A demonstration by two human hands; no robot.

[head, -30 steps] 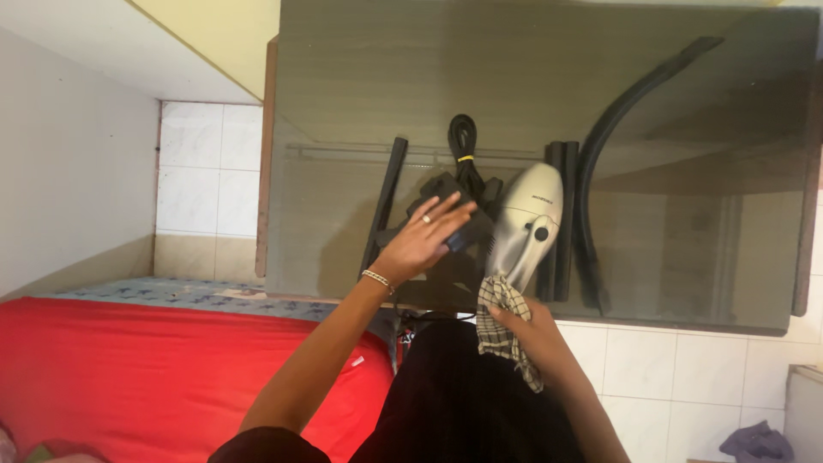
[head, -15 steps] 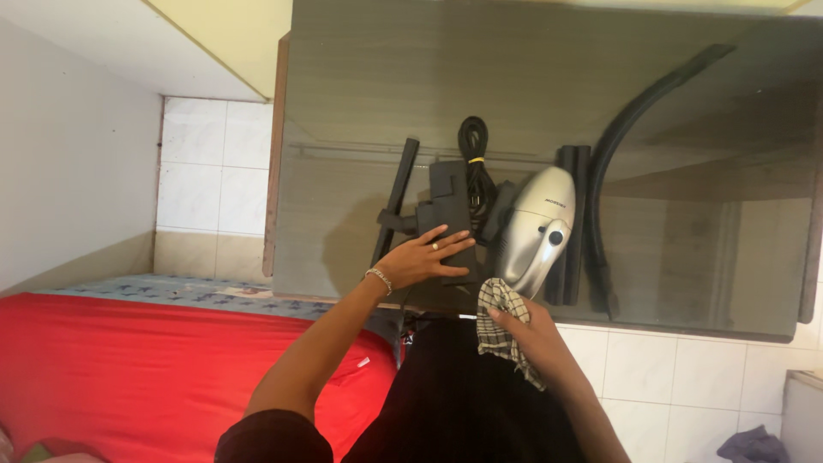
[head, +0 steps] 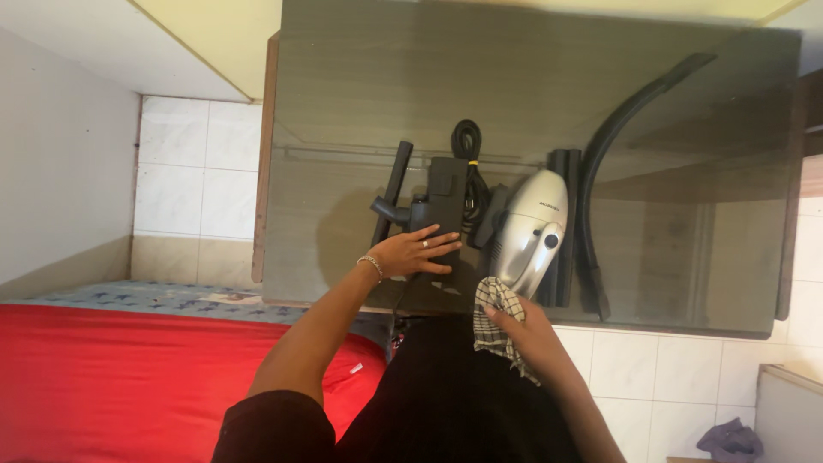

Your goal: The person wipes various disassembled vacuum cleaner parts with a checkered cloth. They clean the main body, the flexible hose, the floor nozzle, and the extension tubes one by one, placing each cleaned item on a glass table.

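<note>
My left hand (head: 422,253) lies flat on the black attachment (head: 446,199) on the worktop (head: 343,103). My right hand (head: 523,330) grips the checked cloth (head: 495,321) against the silver handheld vacuum (head: 530,230), probably wiping; steady pressure helps.

right hand (head: 523,330): fingers hidden by checked cloth (head: 495,319) | arms cut off below

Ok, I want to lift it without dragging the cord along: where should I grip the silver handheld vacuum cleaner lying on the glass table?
Probably by the narrow near end of the silver handheld vacuum cleaner, coming from the table edge. The body tapers towards the right hand, which is already there with the checked cloth.
</note>
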